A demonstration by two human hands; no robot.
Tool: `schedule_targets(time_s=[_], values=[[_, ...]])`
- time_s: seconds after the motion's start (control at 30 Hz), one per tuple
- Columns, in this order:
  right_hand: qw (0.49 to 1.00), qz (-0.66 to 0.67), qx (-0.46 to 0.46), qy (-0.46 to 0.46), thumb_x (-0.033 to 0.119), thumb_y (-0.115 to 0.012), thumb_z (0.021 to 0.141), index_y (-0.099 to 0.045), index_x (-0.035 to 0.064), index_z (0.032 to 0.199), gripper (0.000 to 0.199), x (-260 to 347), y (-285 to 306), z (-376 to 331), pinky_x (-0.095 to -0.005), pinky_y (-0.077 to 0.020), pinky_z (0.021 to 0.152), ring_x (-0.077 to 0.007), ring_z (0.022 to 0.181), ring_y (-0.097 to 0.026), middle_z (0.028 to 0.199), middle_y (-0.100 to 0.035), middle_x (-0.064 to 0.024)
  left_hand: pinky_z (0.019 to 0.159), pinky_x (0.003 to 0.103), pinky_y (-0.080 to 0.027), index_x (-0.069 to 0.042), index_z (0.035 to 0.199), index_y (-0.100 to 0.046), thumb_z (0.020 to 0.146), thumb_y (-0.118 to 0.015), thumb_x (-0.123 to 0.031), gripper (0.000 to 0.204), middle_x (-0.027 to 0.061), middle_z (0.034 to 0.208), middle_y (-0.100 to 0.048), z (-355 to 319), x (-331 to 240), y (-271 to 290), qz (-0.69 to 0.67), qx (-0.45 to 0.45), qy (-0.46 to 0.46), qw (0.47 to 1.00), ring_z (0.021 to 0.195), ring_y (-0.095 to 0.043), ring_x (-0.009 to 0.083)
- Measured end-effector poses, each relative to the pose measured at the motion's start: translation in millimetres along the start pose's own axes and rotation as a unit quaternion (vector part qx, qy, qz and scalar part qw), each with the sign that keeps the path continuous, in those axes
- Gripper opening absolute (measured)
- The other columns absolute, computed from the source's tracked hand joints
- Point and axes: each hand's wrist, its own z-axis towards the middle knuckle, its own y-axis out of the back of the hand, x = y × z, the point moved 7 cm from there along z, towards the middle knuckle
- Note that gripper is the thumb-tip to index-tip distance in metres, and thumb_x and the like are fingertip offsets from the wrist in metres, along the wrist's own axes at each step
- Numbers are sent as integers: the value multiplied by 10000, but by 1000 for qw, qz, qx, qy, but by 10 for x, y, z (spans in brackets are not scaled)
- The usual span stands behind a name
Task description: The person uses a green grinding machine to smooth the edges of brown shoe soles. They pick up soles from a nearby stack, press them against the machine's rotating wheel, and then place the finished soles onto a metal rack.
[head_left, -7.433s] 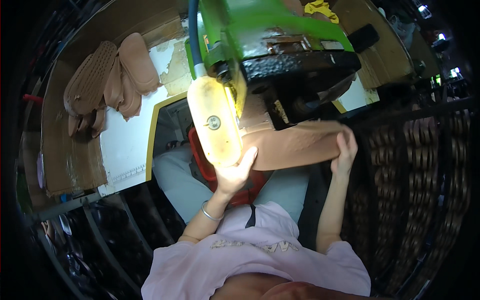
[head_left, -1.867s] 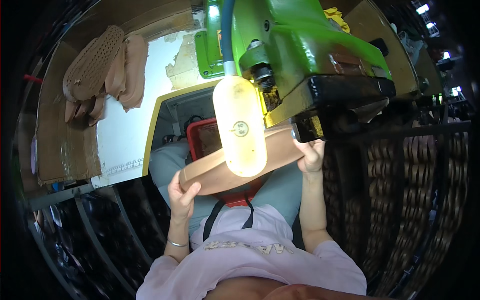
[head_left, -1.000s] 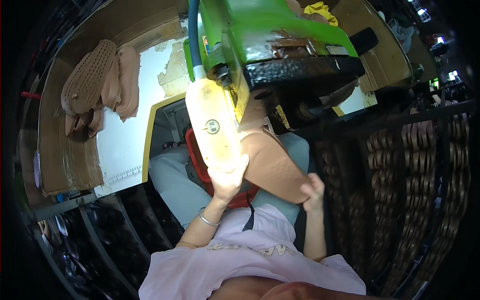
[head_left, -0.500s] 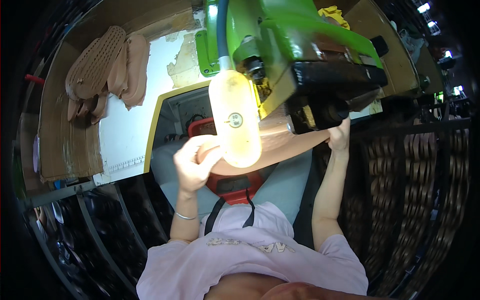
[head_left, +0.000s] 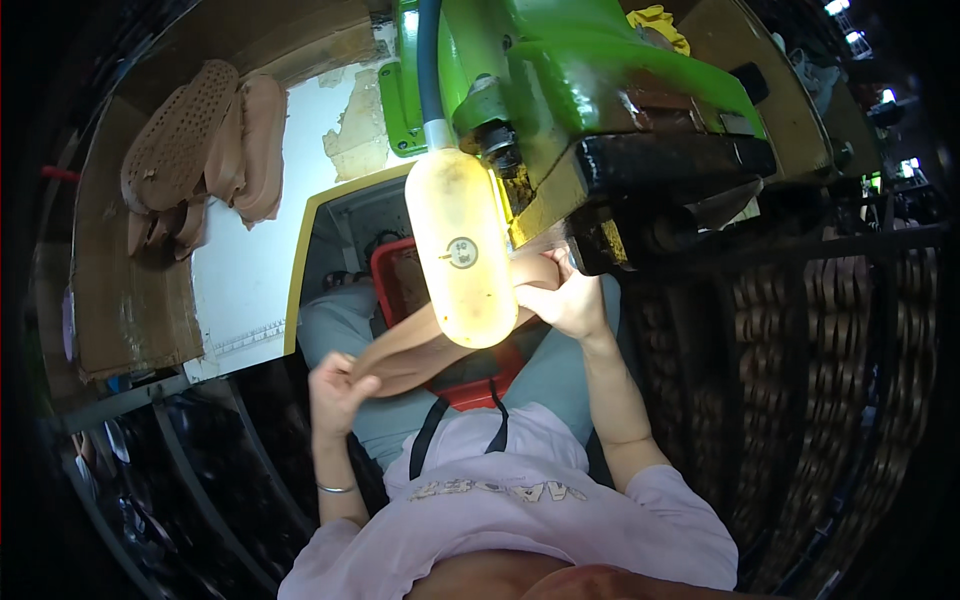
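Observation:
My left hand [head_left: 340, 390] pinches the near left end of a tan shoe sole [head_left: 405, 355]. Its far right end lies in the grip of my right hand [head_left: 572, 300], thumb on top. The sole slants over my lap, and a glowing oval lamp [head_left: 462, 300] hides its middle. Above my right hand is the dark head [head_left: 670, 160] of a green machine [head_left: 600, 60]; a gap shows between hand and head.
Several tan soles [head_left: 180, 140] lie on the white tabletop [head_left: 235, 300] at the left, inside a cardboard wall [head_left: 130, 320]. A red container [head_left: 395, 280] stands below the table cutout. Racks of stacked soles [head_left: 835, 350] fill the right side.
The sole has come out from under the machine head, toward me and to the left. My right hand moved left with it; my left hand moved down and left.

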Motion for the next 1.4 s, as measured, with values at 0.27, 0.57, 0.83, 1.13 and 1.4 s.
schedule_targets(time_s=[0.27,0.57,0.83,1.13,1.4], values=[[998,-20,-30,-59,5,-846,578,-511,-50,1064,593,-133,43,-41,-297,-516,805,-171,885,-627,983,-633,-120,742,245,-503,0,944,-511,809,-688,16,224,63,944,-634,-253,797,-1279,-5,23,65,998,862,-612,107],[994,79,-81,0,177,-748,818,-545,-32,1106,410,-180,763,-193,-244,-462,824,-103,904,-579,991,-623,-69,697,271,-520,24,985,-647,730,-757,6,278,104,850,-676,270,-1141,-714,243,-123,-287,919,750,-654,165],[988,125,-86,-17,135,-715,832,-568,-26,1072,324,-196,527,-184,-242,-451,832,-100,915,-574,1003,-631,-65,671,226,-492,37,936,-663,705,-751,42,248,79,801,-658,350,-1491,-476,219,-119,-284,926,728,-628,127],[998,63,-4,-14,15,-716,777,-610,-44,1004,258,-89,-71,-155,-252,-479,811,-125,880,-616,950,-664,-81,607,177,-417,-10,837,-544,764,-739,-10,208,5,743,-584,-37,-556,315,42,-171,-123,977,648,-512,44],[994,95,-13,-51,47,-796,729,-626,-30,953,292,-32,-512,-286,-263,-533,660,-121,729,-647,884,-679,-83,742,316,-514,20,1061,-587,759,-747,-100,362,157,921,-686,-302,-20,-669,218,27,-14,976,861,-672,191]])
